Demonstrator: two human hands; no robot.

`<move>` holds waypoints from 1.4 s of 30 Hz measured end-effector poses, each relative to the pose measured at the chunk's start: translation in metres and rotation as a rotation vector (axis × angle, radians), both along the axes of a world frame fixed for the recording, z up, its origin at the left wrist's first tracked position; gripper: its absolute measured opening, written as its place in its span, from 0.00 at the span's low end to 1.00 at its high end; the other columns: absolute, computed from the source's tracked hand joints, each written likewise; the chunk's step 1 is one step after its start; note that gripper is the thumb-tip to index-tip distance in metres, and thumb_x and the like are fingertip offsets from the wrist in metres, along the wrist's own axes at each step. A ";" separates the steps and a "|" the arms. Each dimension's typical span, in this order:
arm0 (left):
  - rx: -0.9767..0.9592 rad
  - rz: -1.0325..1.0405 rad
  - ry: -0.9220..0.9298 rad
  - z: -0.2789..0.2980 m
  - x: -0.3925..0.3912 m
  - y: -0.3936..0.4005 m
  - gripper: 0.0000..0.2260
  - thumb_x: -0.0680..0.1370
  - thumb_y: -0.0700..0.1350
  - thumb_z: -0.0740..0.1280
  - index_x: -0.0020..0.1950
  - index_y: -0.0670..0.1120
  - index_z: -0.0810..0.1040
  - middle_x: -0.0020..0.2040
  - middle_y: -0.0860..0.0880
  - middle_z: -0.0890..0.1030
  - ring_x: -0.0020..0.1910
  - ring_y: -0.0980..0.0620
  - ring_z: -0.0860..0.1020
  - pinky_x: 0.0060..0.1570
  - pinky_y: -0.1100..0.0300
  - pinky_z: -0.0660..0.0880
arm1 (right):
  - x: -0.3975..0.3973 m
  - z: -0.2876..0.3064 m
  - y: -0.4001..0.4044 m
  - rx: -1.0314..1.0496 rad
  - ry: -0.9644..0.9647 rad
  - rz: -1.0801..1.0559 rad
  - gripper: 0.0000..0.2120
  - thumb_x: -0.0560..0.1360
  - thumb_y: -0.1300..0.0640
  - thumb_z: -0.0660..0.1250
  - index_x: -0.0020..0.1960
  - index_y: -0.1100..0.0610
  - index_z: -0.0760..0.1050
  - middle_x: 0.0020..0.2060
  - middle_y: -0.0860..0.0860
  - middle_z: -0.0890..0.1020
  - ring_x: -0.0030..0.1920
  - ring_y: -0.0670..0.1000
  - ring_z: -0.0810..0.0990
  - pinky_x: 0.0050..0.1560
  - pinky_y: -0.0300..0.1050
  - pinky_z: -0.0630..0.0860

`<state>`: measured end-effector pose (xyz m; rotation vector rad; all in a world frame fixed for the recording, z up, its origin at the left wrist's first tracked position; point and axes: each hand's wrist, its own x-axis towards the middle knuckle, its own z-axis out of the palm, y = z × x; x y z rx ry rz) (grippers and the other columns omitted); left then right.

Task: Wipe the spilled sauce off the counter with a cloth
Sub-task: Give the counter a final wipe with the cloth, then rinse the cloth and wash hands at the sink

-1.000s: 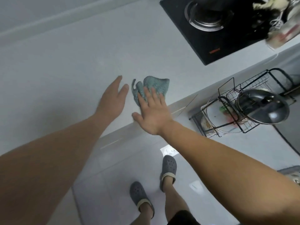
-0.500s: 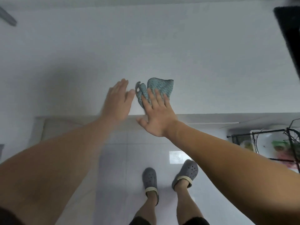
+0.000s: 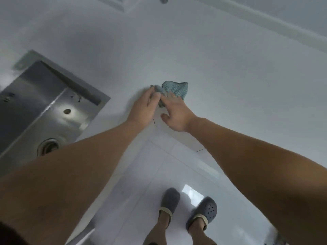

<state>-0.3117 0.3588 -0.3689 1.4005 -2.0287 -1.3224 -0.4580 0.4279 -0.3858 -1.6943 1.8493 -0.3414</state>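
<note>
A crumpled teal cloth (image 3: 177, 89) lies on the pale grey counter (image 3: 230, 76), close to its front edge. My right hand (image 3: 174, 114) lies flat on the cloth's near side with straight fingers. My left hand (image 3: 144, 106) reaches in from the left, and its fingertips close on the cloth's bunched left fold. The lower part of the cloth is hidden under both hands. I see no sauce stain on the counter around the cloth.
A steel sink (image 3: 44, 106) with a round drain (image 3: 47, 147) is set into the counter at the left. The counter's front edge (image 3: 177, 137) runs just below my hands. Beneath it are a glossy white floor and my feet in grey clogs (image 3: 203, 213).
The view has swung left: the stove and dish rack are gone and the sink has come in. My left hand has moved from beside the cloth onto its left fold.
</note>
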 end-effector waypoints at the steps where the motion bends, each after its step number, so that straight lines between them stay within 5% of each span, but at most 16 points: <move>1: 0.086 0.049 0.031 0.008 0.005 -0.004 0.22 0.85 0.56 0.58 0.77 0.48 0.70 0.73 0.53 0.72 0.74 0.53 0.69 0.68 0.64 0.61 | 0.002 0.012 -0.009 -0.013 -0.164 -0.095 0.38 0.80 0.56 0.63 0.87 0.50 0.52 0.80 0.52 0.67 0.77 0.51 0.67 0.78 0.45 0.62; 4: 0.309 0.152 0.206 0.045 0.019 -0.009 0.16 0.77 0.56 0.63 0.62 0.55 0.80 0.65 0.49 0.79 0.66 0.48 0.76 0.70 0.52 0.68 | 0.014 0.057 -0.023 -0.085 -0.676 -0.516 0.26 0.78 0.66 0.64 0.75 0.53 0.73 0.60 0.52 0.84 0.52 0.48 0.82 0.52 0.43 0.78; 6: 0.399 0.168 0.288 0.070 0.022 -0.012 0.16 0.72 0.54 0.64 0.57 0.52 0.82 0.57 0.46 0.84 0.58 0.45 0.82 0.65 0.45 0.75 | 0.018 0.086 -0.032 -0.071 -1.005 -0.683 0.21 0.80 0.70 0.63 0.69 0.54 0.75 0.57 0.57 0.84 0.53 0.54 0.84 0.53 0.50 0.84; 9: 0.396 0.228 0.356 0.116 0.027 -0.020 0.07 0.76 0.47 0.69 0.51 0.47 0.83 0.48 0.45 0.86 0.48 0.45 0.83 0.57 0.41 0.80 | 0.018 0.135 -0.042 -0.013 -1.223 -0.674 0.16 0.82 0.68 0.63 0.69 0.61 0.75 0.60 0.63 0.84 0.59 0.62 0.84 0.63 0.61 0.82; 13: 0.221 0.262 0.345 0.175 0.034 -0.039 0.03 0.79 0.44 0.71 0.46 0.47 0.85 0.46 0.45 0.87 0.45 0.47 0.85 0.50 0.47 0.82 | 0.015 0.201 -0.054 -0.008 -1.186 -0.557 0.13 0.86 0.64 0.60 0.64 0.67 0.80 0.55 0.62 0.87 0.54 0.60 0.87 0.52 0.53 0.85; 19: 0.050 0.362 0.288 0.245 0.060 -0.042 0.12 0.80 0.53 0.68 0.55 0.46 0.83 0.53 0.45 0.85 0.52 0.45 0.84 0.54 0.41 0.82 | 0.035 0.259 -0.061 0.000 -1.050 -0.475 0.09 0.83 0.59 0.67 0.61 0.62 0.80 0.52 0.58 0.88 0.51 0.56 0.86 0.64 0.61 0.80; 22: -0.018 0.446 0.224 0.262 0.089 -0.034 0.13 0.81 0.55 0.66 0.57 0.47 0.82 0.53 0.48 0.84 0.52 0.48 0.83 0.55 0.46 0.82 | 0.063 0.271 -0.064 0.030 -1.056 -0.424 0.02 0.83 0.59 0.69 0.54 0.57 0.77 0.47 0.55 0.87 0.46 0.53 0.86 0.49 0.52 0.86; 25: -0.043 0.538 0.198 0.266 0.125 -0.021 0.10 0.82 0.54 0.65 0.54 0.50 0.82 0.52 0.48 0.84 0.52 0.48 0.83 0.48 0.52 0.83 | 0.098 0.274 -0.065 0.032 -1.039 -0.404 0.09 0.82 0.53 0.72 0.47 0.53 0.74 0.45 0.53 0.86 0.42 0.51 0.86 0.37 0.43 0.83; 29: -0.100 0.630 0.152 0.268 0.163 -0.008 0.11 0.82 0.52 0.65 0.57 0.49 0.83 0.51 0.49 0.83 0.51 0.49 0.82 0.50 0.55 0.79 | 0.135 0.279 -0.066 0.048 -1.044 -0.356 0.12 0.83 0.51 0.71 0.59 0.59 0.79 0.51 0.56 0.88 0.45 0.52 0.88 0.40 0.44 0.83; 32: -0.102 0.711 0.164 0.281 0.183 -0.001 0.10 0.81 0.51 0.67 0.57 0.48 0.83 0.51 0.50 0.83 0.52 0.48 0.81 0.54 0.52 0.80 | 0.156 0.297 -0.065 0.050 -1.043 -0.308 0.11 0.81 0.50 0.72 0.57 0.57 0.77 0.53 0.55 0.89 0.50 0.54 0.89 0.46 0.47 0.86; 42: -0.240 0.789 0.132 0.348 0.172 0.009 0.11 0.78 0.51 0.72 0.57 0.47 0.78 0.53 0.49 0.80 0.44 0.53 0.78 0.29 0.64 0.69 | 0.158 0.366 -0.044 -0.101 -0.964 -0.230 0.08 0.78 0.67 0.66 0.49 0.55 0.75 0.47 0.54 0.84 0.43 0.53 0.83 0.40 0.43 0.82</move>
